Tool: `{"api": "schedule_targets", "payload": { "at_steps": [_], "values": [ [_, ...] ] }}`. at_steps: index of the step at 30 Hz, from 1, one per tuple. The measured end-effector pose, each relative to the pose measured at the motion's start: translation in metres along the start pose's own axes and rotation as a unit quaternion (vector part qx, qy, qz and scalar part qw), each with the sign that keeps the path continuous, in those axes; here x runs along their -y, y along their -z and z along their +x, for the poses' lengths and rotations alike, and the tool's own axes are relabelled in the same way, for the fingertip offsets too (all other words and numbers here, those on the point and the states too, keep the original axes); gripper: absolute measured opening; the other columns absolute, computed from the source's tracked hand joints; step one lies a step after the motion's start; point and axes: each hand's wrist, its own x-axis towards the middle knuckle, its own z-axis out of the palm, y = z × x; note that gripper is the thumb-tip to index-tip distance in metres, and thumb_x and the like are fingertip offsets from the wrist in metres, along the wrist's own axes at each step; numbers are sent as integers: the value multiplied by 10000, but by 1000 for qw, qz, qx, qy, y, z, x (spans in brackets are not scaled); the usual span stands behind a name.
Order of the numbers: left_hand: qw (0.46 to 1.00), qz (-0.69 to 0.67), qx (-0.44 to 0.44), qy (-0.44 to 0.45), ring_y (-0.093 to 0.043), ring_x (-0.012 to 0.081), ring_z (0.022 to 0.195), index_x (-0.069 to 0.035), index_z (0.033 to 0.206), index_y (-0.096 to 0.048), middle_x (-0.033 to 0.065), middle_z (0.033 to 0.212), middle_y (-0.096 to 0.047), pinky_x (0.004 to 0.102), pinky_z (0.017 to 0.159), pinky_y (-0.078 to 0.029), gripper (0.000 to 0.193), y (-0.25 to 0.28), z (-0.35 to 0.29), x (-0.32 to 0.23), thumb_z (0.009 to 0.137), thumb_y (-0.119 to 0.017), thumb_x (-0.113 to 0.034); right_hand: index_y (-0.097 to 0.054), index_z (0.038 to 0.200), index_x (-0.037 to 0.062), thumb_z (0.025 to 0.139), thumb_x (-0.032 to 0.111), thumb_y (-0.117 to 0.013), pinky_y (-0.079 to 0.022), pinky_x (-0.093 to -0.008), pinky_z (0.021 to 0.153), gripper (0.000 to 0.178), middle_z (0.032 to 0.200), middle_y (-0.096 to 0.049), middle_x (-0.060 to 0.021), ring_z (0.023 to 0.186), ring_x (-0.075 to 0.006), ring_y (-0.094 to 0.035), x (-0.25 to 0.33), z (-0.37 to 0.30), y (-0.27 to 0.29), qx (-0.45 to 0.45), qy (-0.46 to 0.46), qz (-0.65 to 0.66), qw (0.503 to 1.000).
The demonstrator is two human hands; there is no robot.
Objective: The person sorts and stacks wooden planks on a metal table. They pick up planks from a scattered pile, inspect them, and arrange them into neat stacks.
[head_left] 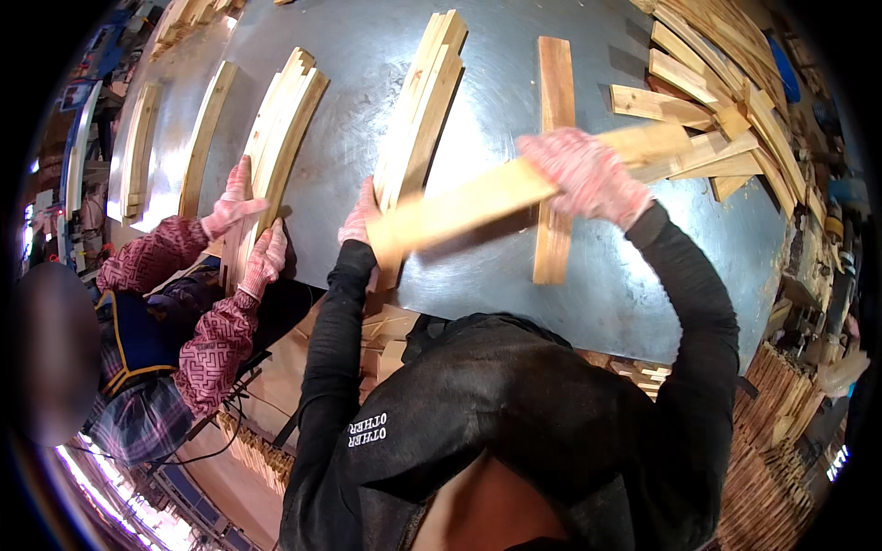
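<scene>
My right hand [588, 176], in a pink-and-white knit glove, is closed over a flat wooden board [469, 207] and holds it above the table, slanting from lower left to upper right. The board is blurred by motion. Its left end passes over the near end of a stack of wooden strips [424, 115]. At that stack's left side is my left hand [360, 216], gloved alike, its fingers against the strips; the board end and the wood hide part of it. Beneath the held board, another single board [555, 92] lies lengthwise on the table.
A grey metal table [501, 303] spans the view. To the left, a co-worker's gloved hands [265, 257] hold another stack of strips [287, 119]; more strips [207, 138] lie beyond. A loose pile of boards [707, 92] covers the far right. Stacked wood [772, 441] stands at lower right.
</scene>
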Motion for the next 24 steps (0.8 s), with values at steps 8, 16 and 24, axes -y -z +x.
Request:
{"api": "schedule_targets", "payload": {
  "at_steps": [8, 16, 24],
  "values": [
    [999, 49, -13, 6, -522, 435, 1219, -61, 1547, -70, 307, 1370, -461, 471, 1004, -446, 1137, -20, -2, 9, 756, -736, -535, -582, 1251, 100, 1001, 211, -429, -509, -411, 888, 313, 1079, -655, -154, 1023, -305, -616, 0, 86, -104, -25, -177, 62, 982],
    [985, 150, 14, 87, -565, 422, 1170, -154, 1554, 81, 275, 1417, -410, 486, 970, -480, 1252, -10, -12, -27, 699, -757, -519, -373, 1436, -10, 895, 553, -530, -375, -461, 1065, 796, 1418, -477, -207, 1241, -387, -511, 2, 76, -152, -277, -424, -97, 857],
    [976, 197, -45, -83, -406, 379, 1344, -152, 1551, -194, 167, 1535, -340, 524, 1101, -335, 916, -43, -10, 42, 842, -548, -612, -447, 1329, -28, 908, 312, -607, -446, -426, 1000, 565, 1216, -592, -236, 1094, -373, -580, -29, 56, -155, -164, -440, 540, 698]
  ]
}}
